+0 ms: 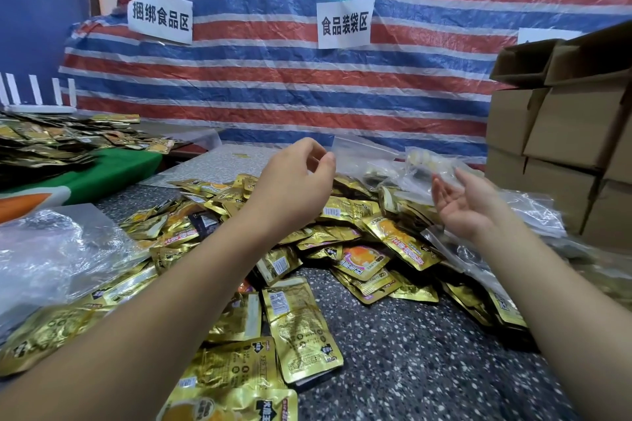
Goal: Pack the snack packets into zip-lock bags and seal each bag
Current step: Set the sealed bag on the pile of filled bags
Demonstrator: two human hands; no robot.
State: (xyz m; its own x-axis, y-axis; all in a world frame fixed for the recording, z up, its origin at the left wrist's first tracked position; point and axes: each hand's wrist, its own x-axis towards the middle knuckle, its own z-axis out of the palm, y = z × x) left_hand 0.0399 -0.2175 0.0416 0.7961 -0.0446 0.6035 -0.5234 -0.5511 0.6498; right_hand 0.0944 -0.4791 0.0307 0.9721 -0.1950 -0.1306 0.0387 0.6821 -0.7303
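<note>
We take the heap of gold snack packets (260, 270) as our landmark; it spreads across the speckled table (410, 369). Left of the heap lies crumpled clear plastic (51, 249), and beyond that a green cloth (113, 171) carrying a second spread of packets (51, 140). In front of the heap, toward us on the right, a stretch of tabletop lies bare. Behind the heap hangs a striped tarp (307, 85) bearing paper signs (344, 24). Right of the heap, stacked cardboard boxes (564, 133) wall off that side.

The packets are shiny, flat and jumbled, some showing orange print. A clear zip-lock bag (366, 155) is raised over the heap's far edge.

Our left hand (294, 181) hovers above the heap, fingers curled, thumb and forefinger pinching the bag's left top corner. Our right hand (468, 205) is raised over the heap's right side, palm up, fingers loosely spread, fingertips against a crinkled clear bag (427, 164); we cannot tell whether it grips it.
</note>
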